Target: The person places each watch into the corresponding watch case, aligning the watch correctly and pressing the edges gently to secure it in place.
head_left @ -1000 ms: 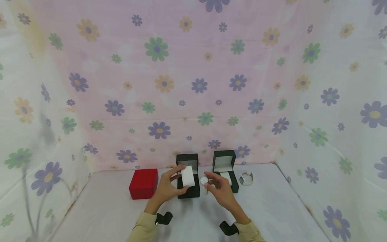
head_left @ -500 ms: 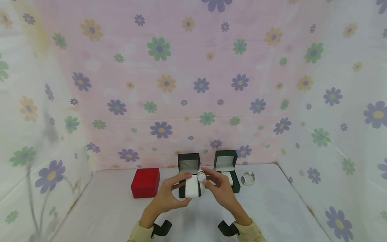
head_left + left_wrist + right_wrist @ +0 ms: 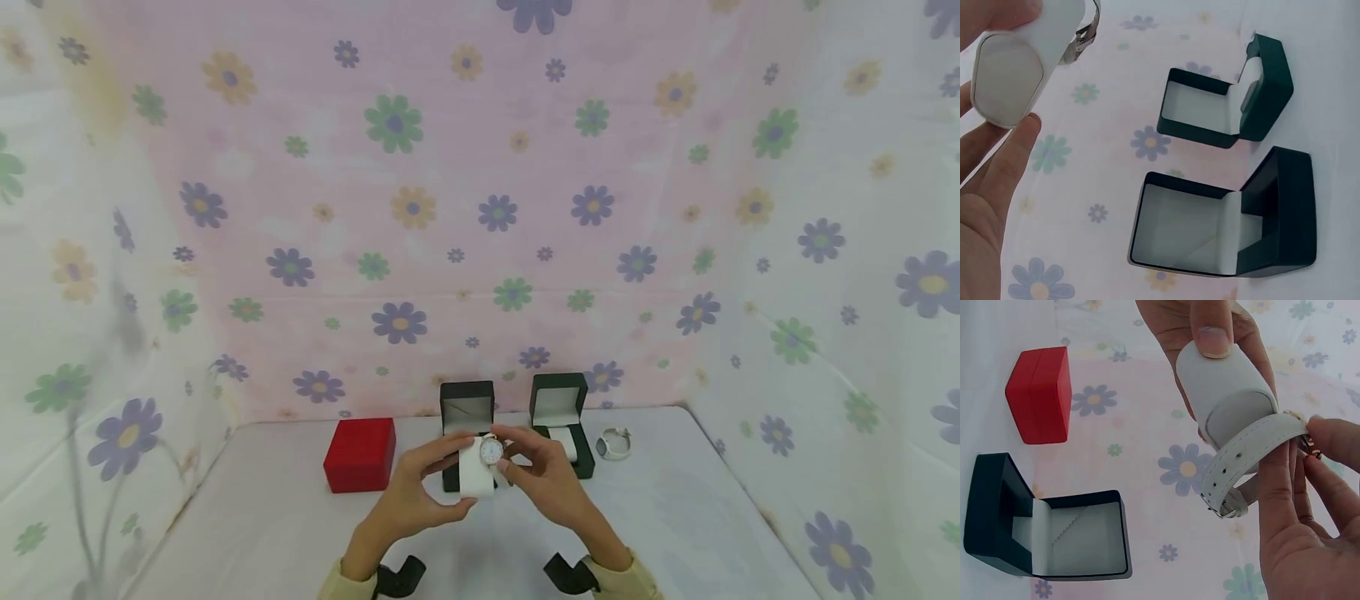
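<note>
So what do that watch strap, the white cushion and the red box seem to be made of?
Watch strap: white leather or imitation, low sheen; it's stitched, with punched holes.
White cushion: probably leatherette, smooth and matte, with an outlined end panel.
Red box: perhaps fabric or leatherette, softly sheened; visible texture can't settle it.

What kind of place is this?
Maybe a little work booth, but I can't tell for sure. Flowery cloth rises behind and beside a white table, open watch boxes stand on it, and a watch is held above it.
</note>
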Tool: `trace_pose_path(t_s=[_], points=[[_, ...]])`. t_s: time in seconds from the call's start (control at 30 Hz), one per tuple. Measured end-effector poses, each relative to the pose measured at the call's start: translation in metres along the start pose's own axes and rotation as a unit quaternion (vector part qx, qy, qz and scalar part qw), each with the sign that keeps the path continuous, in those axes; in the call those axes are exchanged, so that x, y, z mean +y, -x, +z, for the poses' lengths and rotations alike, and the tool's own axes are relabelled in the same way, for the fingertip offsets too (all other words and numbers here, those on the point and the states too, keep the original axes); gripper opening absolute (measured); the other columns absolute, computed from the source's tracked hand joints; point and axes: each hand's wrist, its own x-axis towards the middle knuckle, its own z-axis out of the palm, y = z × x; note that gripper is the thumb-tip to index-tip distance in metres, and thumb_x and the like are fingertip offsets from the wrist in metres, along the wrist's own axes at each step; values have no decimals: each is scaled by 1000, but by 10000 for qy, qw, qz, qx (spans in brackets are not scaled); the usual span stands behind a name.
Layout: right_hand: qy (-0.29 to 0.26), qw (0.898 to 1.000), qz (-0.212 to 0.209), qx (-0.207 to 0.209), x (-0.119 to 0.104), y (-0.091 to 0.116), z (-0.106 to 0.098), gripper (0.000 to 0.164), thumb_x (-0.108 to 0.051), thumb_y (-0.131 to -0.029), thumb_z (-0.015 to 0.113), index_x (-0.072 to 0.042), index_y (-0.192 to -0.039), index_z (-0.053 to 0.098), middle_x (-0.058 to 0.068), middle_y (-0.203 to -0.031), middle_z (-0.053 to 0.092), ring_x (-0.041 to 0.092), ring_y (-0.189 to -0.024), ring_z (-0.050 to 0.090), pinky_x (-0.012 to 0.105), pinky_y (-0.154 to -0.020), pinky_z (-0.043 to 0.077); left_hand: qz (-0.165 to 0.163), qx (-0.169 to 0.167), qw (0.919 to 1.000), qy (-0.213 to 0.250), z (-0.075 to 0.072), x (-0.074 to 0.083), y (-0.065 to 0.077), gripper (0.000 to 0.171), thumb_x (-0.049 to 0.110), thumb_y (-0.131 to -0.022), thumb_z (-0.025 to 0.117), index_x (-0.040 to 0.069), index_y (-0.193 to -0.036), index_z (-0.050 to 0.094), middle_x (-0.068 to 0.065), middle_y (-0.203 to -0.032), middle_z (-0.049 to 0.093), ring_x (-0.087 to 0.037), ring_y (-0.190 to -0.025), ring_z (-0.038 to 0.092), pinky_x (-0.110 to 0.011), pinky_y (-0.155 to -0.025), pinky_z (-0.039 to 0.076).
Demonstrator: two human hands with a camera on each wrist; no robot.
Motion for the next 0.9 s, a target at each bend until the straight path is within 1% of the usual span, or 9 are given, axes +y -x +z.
trace_pose_path(t_s=[0.1,0.3,0.4,0.47,0.6,0.67,0.73,0.83,0.9], points=[[-69,9998,-82,-144,-1,2,1,43,-3,-98,64,1,-141,57,26,-128,58,12,-100,64,24,-83,60,31,167,9998,-91,-1,4,3,70,10,-77,90,10,-140,60,-14,-140,62,-20,-126,63,-31,-93,57],[-134,9993,-123,-324,-1,4,3,43,-2,-99,62,2,-141,55,27,-132,59,13,-104,63,24,-89,58,-190,322,9993,-55,1,10,9,71,10,-75,90,13,-140,61,-16,-141,61,-17,-127,62,-30,-93,57],[-206,9989,-151,-396,0,5,3,43,-2,-100,60,3,-142,54,29,-136,57,12,-106,62,25,-92,57,-155,378,9991,-69,2,12,12,71,10,-75,90,10,-139,61,-18,-140,62,-17,-127,63,-29,-92,57],[-259,9985,-195,-435,1,6,3,43,-2,-101,59,4,-143,52,30,-138,55,10,-108,61,25,-92,57,-106,363,9993,8,2,12,13,70,8,-75,90,8,-139,61,-19,-140,61,-15,-127,62,-28,-93,56],[-349,9981,-288,-410,2,6,4,44,-2,-101,58,5,-144,51,32,-138,55,8,-111,62,25,-93,57,28,368,9993,34,2,14,12,70,7,-75,90,6,-139,60,-19,-140,62,-12,-128,60,-26,-94,56],[-378,9983,-324,-312,3,7,4,43,-1,-100,59,6,-143,52,29,-132,59,8,-110,62,25,-93,57,123,449,9989,-37,2,15,12,70,7,-75,90,6,-139,61,-18,-139,62,-14,-128,62,-27,-93,56],[-379,9987,-300,-180,4,8,5,41,-1,-100,61,5,-140,54,25,-128,62,8,-109,64,25,-91,58,147,564,9982,-110,3,17,11,70,7,-75,90,8,-139,62,-16,-139,63,-17,-126,63,-29,-91,57],[-365,9992,-188,-35,7,9,8,34,-3,-99,62,6,-133,59,16,-121,66,8,-106,64,26,-89,59,122,692,9974,-174,3,19,11,70,7,-74,91,9,-139,62,-17,-139,63,-20,-126,63,-30,-91,58],[-279,9995,-162,-19,8,11,9,32,-3,-100,62,5,-131,60,14,-121,66,8,-107,64,27,-90,59,109,762,9967,-244,3,19,11,70,7,-74,91,9,-139,62,-17,-139,63,-20,-126,63,-30,-91,58]])
